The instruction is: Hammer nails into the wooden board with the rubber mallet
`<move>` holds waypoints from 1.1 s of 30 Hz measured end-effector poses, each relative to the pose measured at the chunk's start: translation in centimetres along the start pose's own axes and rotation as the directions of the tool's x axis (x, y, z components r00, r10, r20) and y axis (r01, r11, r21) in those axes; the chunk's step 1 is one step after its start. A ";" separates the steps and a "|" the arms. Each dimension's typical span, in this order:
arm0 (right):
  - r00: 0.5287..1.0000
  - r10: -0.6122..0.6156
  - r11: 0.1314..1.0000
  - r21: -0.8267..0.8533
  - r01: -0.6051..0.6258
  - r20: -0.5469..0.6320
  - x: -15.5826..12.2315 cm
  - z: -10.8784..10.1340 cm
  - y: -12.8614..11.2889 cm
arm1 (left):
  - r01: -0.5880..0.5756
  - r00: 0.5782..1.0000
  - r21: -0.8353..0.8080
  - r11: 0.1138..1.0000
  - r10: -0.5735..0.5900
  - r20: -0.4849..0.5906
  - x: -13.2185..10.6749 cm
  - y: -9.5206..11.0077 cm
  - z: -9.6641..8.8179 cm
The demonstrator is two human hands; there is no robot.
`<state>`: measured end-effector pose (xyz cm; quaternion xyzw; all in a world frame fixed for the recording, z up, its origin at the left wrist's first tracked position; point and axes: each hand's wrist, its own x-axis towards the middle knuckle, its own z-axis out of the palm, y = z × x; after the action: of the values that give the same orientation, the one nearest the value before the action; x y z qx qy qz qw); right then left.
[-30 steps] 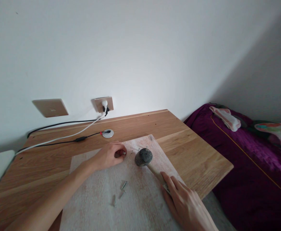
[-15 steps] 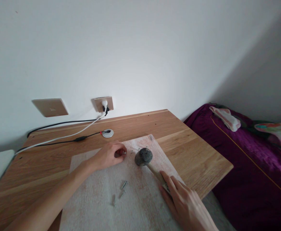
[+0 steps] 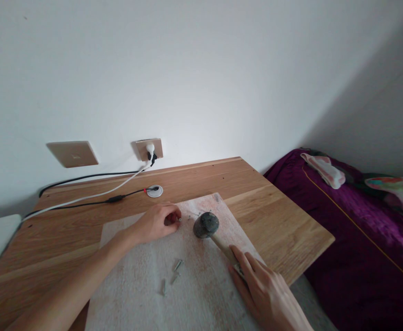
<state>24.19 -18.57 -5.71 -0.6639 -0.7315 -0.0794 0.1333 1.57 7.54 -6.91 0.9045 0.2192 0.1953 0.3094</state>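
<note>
From where I stand, the left hand (image 3: 157, 223), at the middle of the frame, has thumb and forefinger pinched together at a small metal fastener (image 3: 179, 219); only its pale end shows, so I can't tell how deep it sits, or whether it has entered the board (image 3: 204, 276) below. The right hand (image 3: 265, 282), lower right of centre, has its fingers wrapped around the handle of a mallet (image 3: 206, 225). The dark head lies just right of the pinched fastener, apart from it; whether it rests on the board or hangs just above, I can't say.

I take this as the steadying step, the fastener held in place with the mallet close by. A blow here would call for lifting the head, bringing it left over the fastener and keeping the fingertips clear of its face.

Beyond the mallet's head, a few tiny metal bits (image 3: 198, 214) dot the board's far part. Nearer, at lower centre, three loose screws (image 3: 164, 287) lie well apart from both hands. The board sits on the wooden table (image 3: 291, 225). Farther out, cables (image 3: 118, 186) run across the upper left to a wall socket (image 3: 158, 146), and a purple-covered bed (image 3: 328, 230) fills the right.
</note>
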 end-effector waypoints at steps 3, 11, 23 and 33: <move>1.000 0.011 1.000 -0.003 -0.011 0.000 -0.1 0.1 0.0 | 0.004 1.000 0.010 1.000 -0.004 0.008 0.0 0.0 -0.1; 1.000 -0.006 1.000 -0.005 0.006 0.004 -0.3 0.0 0.1 | -0.041 0.999 0.038 0.998 0.042 -0.007 0.0 0.0 -0.1; 0.997 0.024 0.999 0.027 -0.027 0.076 -0.3 0.0 0.3 | -0.026 1.000 -0.009 1.000 0.026 -0.013 -0.1 0.0 -0.1; 0.990 -0.049 0.999 -0.015 0.051 0.129 1.6 -1.5 0.3 | -0.040 0.998 0.017 0.999 0.041 -0.039 -0.1 -0.1 0.1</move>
<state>24.48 -17.45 -3.81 -0.6504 -0.7542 -0.0462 0.0778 1.49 7.50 -7.09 0.9072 0.2084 0.2174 0.2938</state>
